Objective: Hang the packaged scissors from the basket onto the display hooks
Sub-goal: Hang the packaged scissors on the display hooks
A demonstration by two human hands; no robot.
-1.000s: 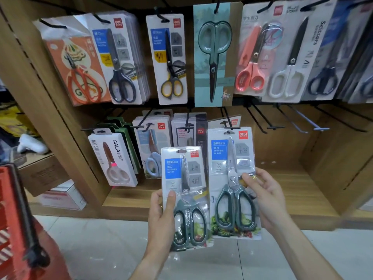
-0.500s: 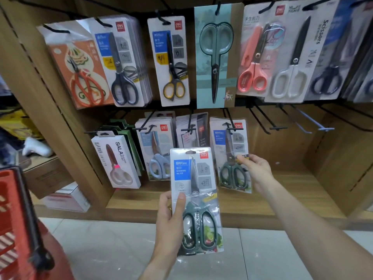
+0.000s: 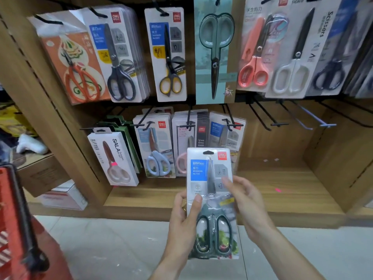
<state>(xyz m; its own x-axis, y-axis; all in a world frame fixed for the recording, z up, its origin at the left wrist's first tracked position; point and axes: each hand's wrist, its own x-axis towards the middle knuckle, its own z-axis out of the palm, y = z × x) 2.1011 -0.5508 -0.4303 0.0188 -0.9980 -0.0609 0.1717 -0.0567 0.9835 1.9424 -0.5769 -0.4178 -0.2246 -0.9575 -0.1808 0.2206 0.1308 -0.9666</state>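
Note:
A blister pack of green-handled scissors (image 3: 210, 178) is held upright in front of the lower hook row. My left hand (image 3: 181, 225) grips its left edge, thumb across the front. My right hand (image 3: 248, 203) is at the pack's right edge, its relaxed and motion-blurred fingertips touching the front. A matching blue-labelled pack (image 3: 226, 136) hangs on a lower-row hook just behind and above. To its right, two hooks (image 3: 270, 122) (image 3: 314, 122) stick out bare. The red basket (image 3: 12, 229) shows at the lower left edge.
The upper row is full of hanging scissor packs (image 3: 171, 55). The lower row holds a white SALA box (image 3: 115, 158) and other packs (image 3: 157, 150). A wooden shelf board (image 3: 282, 190) lies under the hooks, with cardboard boxes (image 3: 62, 197) at the left.
My right hand let go of the larger pack, now hanging on the lower hook, and came back to the pack in my left hand. That pack has shifted right.

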